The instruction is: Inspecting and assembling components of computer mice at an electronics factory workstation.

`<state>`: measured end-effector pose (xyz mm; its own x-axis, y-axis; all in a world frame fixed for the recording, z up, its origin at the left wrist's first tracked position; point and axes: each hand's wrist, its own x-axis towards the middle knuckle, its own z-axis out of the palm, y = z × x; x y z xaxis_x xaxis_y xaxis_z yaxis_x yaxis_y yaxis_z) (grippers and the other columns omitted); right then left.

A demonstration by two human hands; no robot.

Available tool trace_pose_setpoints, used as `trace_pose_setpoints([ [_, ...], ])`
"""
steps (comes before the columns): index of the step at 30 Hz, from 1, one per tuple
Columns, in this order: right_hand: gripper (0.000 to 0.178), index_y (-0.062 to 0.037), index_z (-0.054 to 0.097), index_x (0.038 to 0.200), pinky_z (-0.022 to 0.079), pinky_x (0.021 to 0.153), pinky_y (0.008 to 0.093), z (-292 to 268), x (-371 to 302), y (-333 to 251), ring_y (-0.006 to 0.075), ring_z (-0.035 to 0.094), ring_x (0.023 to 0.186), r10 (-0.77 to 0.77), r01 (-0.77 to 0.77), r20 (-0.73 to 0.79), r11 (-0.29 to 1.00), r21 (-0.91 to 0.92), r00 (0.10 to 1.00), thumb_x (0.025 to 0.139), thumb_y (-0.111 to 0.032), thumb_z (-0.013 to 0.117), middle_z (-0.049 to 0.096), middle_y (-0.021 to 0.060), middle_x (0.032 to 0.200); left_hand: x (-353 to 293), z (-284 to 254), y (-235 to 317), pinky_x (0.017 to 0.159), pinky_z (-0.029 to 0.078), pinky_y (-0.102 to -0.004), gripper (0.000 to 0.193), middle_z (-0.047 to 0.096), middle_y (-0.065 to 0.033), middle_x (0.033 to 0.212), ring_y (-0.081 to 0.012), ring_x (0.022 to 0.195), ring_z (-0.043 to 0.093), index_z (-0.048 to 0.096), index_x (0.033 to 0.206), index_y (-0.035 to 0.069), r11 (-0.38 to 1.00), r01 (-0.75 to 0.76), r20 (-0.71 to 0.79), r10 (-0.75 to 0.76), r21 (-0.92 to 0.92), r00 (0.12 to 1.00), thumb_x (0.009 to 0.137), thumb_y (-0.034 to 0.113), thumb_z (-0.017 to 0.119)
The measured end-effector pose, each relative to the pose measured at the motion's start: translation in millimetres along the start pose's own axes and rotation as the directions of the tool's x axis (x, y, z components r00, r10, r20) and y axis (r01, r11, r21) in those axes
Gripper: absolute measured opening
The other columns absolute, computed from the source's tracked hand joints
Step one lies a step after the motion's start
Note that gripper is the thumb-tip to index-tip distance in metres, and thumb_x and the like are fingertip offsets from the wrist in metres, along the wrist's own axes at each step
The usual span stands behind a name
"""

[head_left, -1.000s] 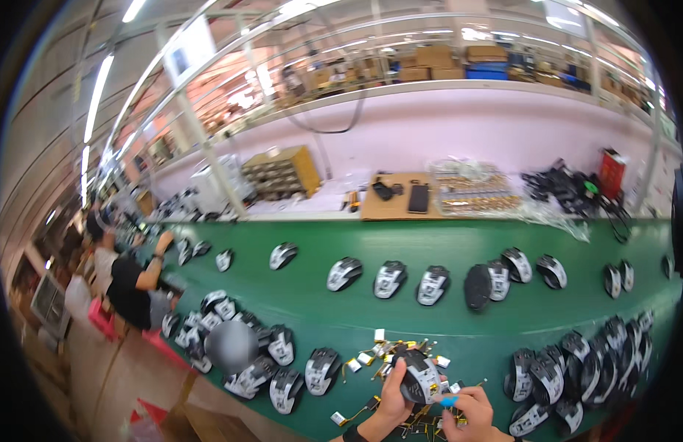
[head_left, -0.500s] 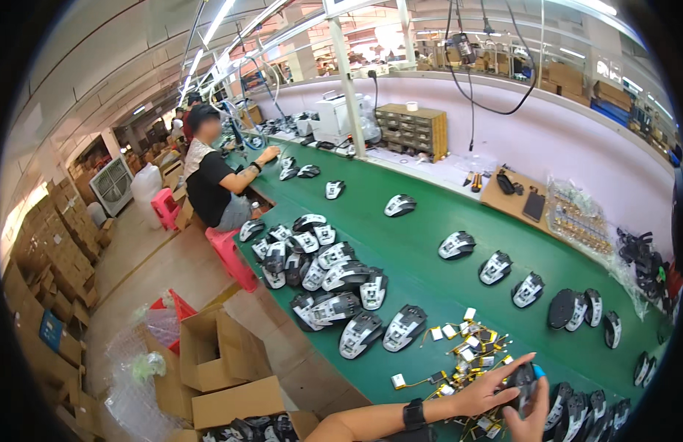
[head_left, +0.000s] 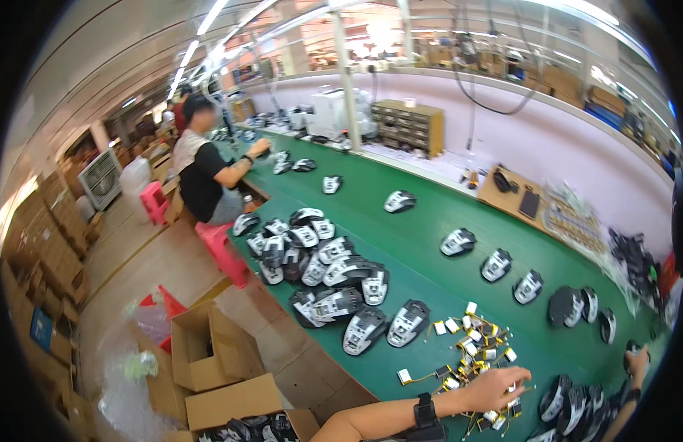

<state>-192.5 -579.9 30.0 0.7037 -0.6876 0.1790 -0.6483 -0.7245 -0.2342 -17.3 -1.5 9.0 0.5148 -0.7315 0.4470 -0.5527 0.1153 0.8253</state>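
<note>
My left hand (head_left: 496,390), with a black band at the wrist, hovers over a pile of small silver and yellow battery packs (head_left: 470,346) with thin wires. Its fingers are bent but apart, and no battery shows clearly in them. Out at the far right, my right hand (head_left: 638,362) is closed on a dark mouse shell (head_left: 632,348) at the green table top. Between my arms, several black and white mouse shells (head_left: 573,404) stand in a cluster, partly hidden by the right forearm.
More mouse shells (head_left: 343,271) are heaped left of the batteries, and others (head_left: 496,265) stand along the green table (head_left: 430,221). A co-worker (head_left: 208,169) sits at the far left. Open cardboard boxes (head_left: 216,346) stand on the floor; a brown board (head_left: 509,193) lies against the back.
My hands have parted from the dark mouse shell they held together. The right hand has gone right with a mouse shell; the left has moved slightly left over the batteries.
</note>
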Motion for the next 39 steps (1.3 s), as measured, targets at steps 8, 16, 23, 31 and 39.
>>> trace_pose_setpoints([
  [8,0.042,-0.0002,0.055,0.106,0.049,0.083,0.0480,7,-5,-102,0.0398,0.061,0.096,-0.084,0.078,-0.042,0.990,-0.121,0.996,0.074,-0.023,0.071,0.064,0.0243,0.099,2,-19,-8,0.067,0.056,-0.0304,0.020,0.069,-0.0131,0.090,-0.0214,0.078,0.069,0.064,0.103,0.000,0.977,0.099,-0.047,-0.092,0.189,0.995,0.084,0.005,0.063],
  [16,0.059,-0.0019,0.057,0.117,0.051,0.087,0.0454,-23,20,-118,0.0382,0.062,0.102,0.074,-0.049,0.181,0.989,-0.137,0.981,0.073,-0.037,0.073,0.065,0.0223,0.110,11,19,12,0.066,0.054,-0.0275,0.018,0.069,-0.0112,0.085,-0.0187,0.072,0.069,0.065,0.100,0.000,0.991,0.091,0.116,-0.103,0.100,0.988,0.084,0.007,0.066],
  [23,0.075,-0.0207,0.041,0.143,0.048,0.095,0.0440,34,47,-198,0.0325,0.056,0.117,0.083,-0.085,0.325,0.996,-0.008,0.942,0.075,-0.033,0.071,0.058,0.0179,0.127,61,-26,61,0.072,0.054,-0.0328,0.020,0.069,-0.0133,0.090,-0.0248,0.082,0.068,0.064,0.100,0.001,0.974,-0.040,0.199,-0.006,0.222,0.980,0.084,0.012,0.066],
  [31,0.046,-0.0069,0.062,0.114,0.052,0.079,0.0469,35,72,-233,0.0403,0.065,0.091,0.025,0.058,-0.156,0.861,0.506,0.987,0.072,-0.024,0.060,0.066,0.0240,0.101,199,4,-54,0.088,0.048,-0.0449,0.052,0.063,-0.0239,0.109,-0.0393,0.103,0.060,0.054,0.118,0.000,0.825,0.063,0.106,-0.147,0.561,0.983,0.080,0.033,0.067],
  [39,0.055,-0.0228,0.049,0.129,0.046,0.086,0.0607,80,54,-306,0.0514,0.052,0.110,0.292,-0.294,0.046,0.923,0.249,0.955,0.078,-0.025,0.069,0.043,0.0202,0.127,259,79,-92,0.092,0.046,-0.0482,0.103,0.057,-0.0331,0.117,-0.0423,0.112,0.056,0.021,0.146,0.000,0.623,0.359,0.006,-0.504,0.695,0.864,0.072,0.053,0.069],
])
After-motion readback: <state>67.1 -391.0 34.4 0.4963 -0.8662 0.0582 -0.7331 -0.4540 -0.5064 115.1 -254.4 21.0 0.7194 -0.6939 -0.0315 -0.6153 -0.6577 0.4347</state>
